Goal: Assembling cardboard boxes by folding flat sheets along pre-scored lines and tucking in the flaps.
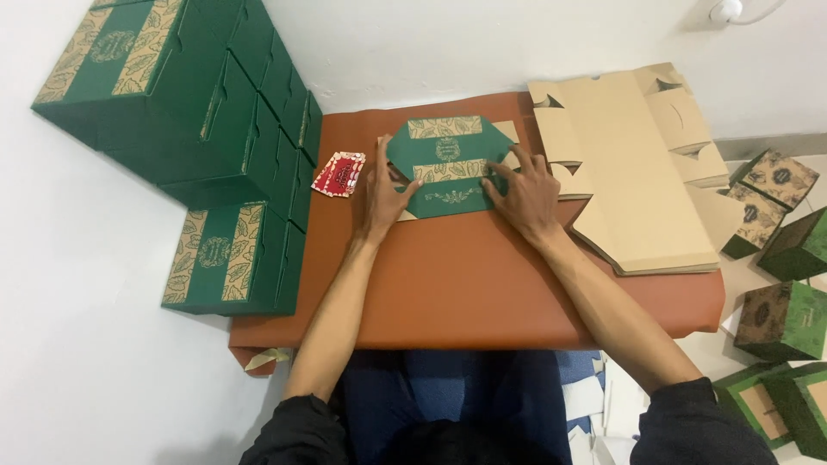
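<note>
Head view: we press a flat green box blank (pixel 444 164) onto the brown mat (pixel 465 275) with both hands.

Our left hand (pixel 379 191) lies open, fingers spread, on the blank's left edge; our right hand (pixel 523 191) rests palm-down on its right side, fingertips on the printed panel, gripping nothing. The blank sits at the mat's far middle. A small red packet (pixel 339 174) lies just left of it, plain tan cardboard sheets (pixel 629 164) lie to its right, and finished green boxes (pixel 189 112) stand stacked far left.

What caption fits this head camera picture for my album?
Both hands, left hand and right hand, press a flat green box on the brown mat beside stacked green boxes.
</note>
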